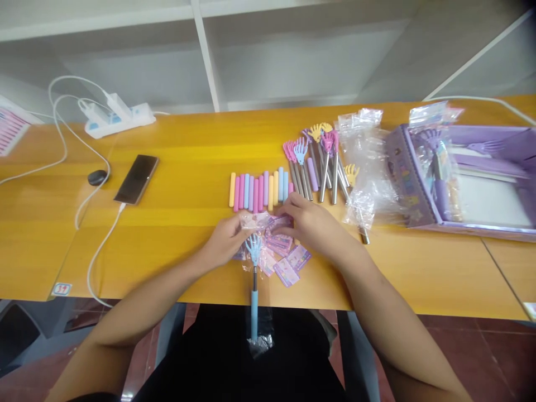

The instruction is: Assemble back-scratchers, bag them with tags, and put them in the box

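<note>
A light-blue back scratcher (254, 301) with a metal shaft lies inside a clear plastic bag (264, 324), its handle end hanging past the table's front edge. My left hand (226, 240) pinches the left side of the bag's top, beside the claw. On the right side, my right hand (307, 223) has its fingers curled at the bag's top; the exact grip is partly hidden. Under and beside the hands lie several pink and purple printed cards (287, 271). Just beyond them stretches a row of coloured handle tubes (251, 192).
Several back scratchers with bare metal shafts (301, 167) lie behind my right hand, next to a pile of clear bags (364, 162). A purple box (419, 190) with bagged scratchers stands at right. At left are a phone (136, 178), a black mouse (97, 177) and a power strip (121, 120).
</note>
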Demonstrator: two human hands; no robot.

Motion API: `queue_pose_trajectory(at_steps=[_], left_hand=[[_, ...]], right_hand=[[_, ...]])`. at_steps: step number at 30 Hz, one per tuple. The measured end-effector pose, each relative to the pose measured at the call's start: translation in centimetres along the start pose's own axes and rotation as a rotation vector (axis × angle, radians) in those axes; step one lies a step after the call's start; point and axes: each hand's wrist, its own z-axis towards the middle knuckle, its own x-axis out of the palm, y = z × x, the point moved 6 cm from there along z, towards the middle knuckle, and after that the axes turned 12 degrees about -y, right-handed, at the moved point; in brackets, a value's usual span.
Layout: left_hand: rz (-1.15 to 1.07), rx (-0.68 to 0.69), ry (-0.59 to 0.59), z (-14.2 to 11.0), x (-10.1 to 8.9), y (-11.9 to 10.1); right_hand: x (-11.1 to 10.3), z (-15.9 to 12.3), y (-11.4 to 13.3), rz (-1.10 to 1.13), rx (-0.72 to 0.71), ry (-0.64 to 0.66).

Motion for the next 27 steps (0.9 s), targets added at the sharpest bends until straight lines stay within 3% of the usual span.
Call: queue_pose_trajectory(at_steps=[6,12,19,24,27], left_hand=[[0.070,0.126,-0.058,0.3,-0.6,-1.0],[-0.070,0.010,-0.038,0.3,-0.5,0.0],[-0.114,-0.037,-0.046,0.3,-0.2,0.5],[-0.088,-0.037,-0.069,0.3,-0.4,0.4],[-0.031,-0.011,-0.077,0.5,-0.4,0.3]], right_hand=[[-0.2,0.3,-0.1,0.175,0.058,0.001],[-0.8,0.4,-0.2,0.368,0.199,-0.025],[-2.4,0.7,0.6,0.397,0.090,-0.098],[-3.6,0.4,0.8,0.604,0.177,-0.272],[-2.9,0.2,2.2,0.780,0.139,-0.206]])
